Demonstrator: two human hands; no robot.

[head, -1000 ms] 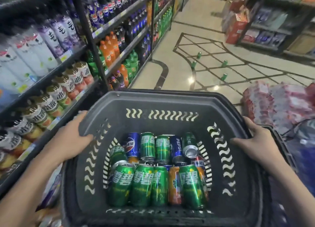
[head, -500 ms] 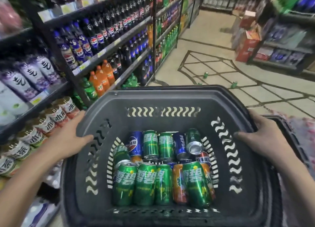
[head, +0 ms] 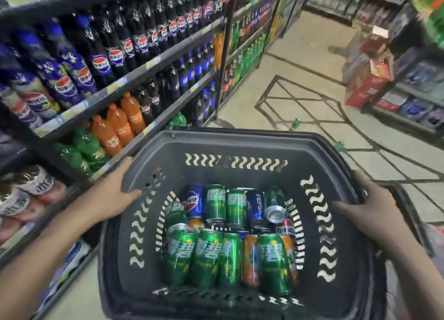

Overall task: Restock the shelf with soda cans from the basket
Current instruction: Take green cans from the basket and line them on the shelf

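The hands are holding a dark basket (head: 168, 149) by its two side rims: the left hand (head: 113, 195) is gripping the left rim with the thumb curled inside, and the right hand (head: 367, 207) is gripping the right rim in the same way. Between the hands, on the basket bottom, the soda cans (head: 228, 243) are lying, mostly green, some blue and orange. The shelf (head: 134, 72) with bottles is standing at the left, beside the left hand.
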